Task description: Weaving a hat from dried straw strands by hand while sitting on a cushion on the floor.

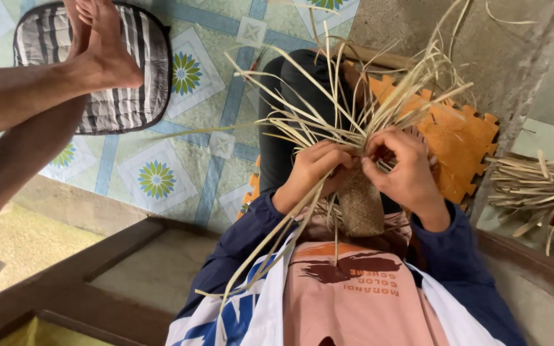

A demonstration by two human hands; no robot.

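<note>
My left hand (312, 170) and my right hand (405, 173) meet at the top edge of a small tan woven piece (361, 208) held over my lap. Both hands pinch the pale, flat straw strips (347, 109) that fan up and outward from the weave. Several long strips also trail down across my left sleeve and pink shirt. My fingers hide the spot where the strips cross.
An orange foam puzzle mat (460, 141) lies under my legs. A bundle of loose straw strips (533, 182) rests at the right. Another person's bare legs and feet (97, 57) rest on a striped cushion (129, 96) on the flower-patterned floor covering (181, 173). A wooden frame (117, 256) runs along the lower left.
</note>
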